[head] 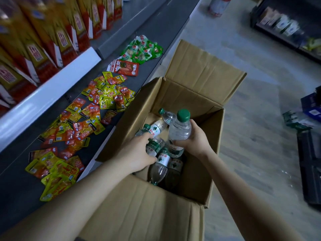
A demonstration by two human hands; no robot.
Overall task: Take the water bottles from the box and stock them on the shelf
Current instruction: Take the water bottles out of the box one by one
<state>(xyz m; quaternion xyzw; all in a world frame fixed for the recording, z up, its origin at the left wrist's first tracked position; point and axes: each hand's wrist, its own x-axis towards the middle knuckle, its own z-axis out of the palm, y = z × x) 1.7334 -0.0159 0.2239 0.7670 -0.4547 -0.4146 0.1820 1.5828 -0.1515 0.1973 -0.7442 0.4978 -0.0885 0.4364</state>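
Observation:
An open cardboard box (196, 186) stands on the floor beside the grey shelf (97, 141). Several clear water bottles with green caps and green-and-white labels lie loose inside it. My right hand (194, 139) grips one upright bottle (179, 129) by its body, lifted above the others with its green cap on top. My left hand (139, 152) reaches into the box and curls round a lying bottle (154, 146). Another lying bottle (160, 164) rests beside it, partly hidden by my hands.
Small yellow, red and green snack packets (97, 105) are strewn over the low grey shelf. Tall red-and-yellow cartons (52, 37) fill the upper shelf at left. The box flaps stand open. Dark racks (286, 23) and packs sit across the grey floor at right.

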